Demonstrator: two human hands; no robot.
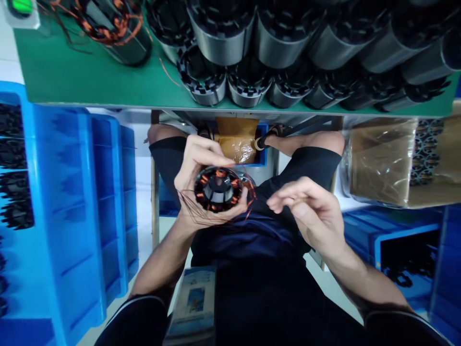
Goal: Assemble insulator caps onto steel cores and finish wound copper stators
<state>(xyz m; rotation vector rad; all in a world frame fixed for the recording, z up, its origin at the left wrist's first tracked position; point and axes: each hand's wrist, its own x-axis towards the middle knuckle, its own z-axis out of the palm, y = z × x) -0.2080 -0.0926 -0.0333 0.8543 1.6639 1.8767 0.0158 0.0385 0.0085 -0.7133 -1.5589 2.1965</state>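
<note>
- Okay, my left hand [190,166] grasps a stator [218,196]: coils [235,183] in, wires [251,194] loose.
- My right hand [319,216]: released, fingers half-curled, nothing gripped.

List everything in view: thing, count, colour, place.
Wound core: one, black and copper, centre
Wound cylinder: one, dark and copper, bench's left
Metal cylinders: over ten, silver and black, on bench
Bench: one, green, ahead
Large crates: several, blue, both sides
Crate parts: many, black, inside crates
Box: one, brown, right
Bin: one, blue, between feet
Packaging: uncountable, brown, at bin
Light: one, green, far left
Left hand: one, bare, around wound core
Right hand: one, bare, beside it
Legs: two, black shorts, under bench
</note>
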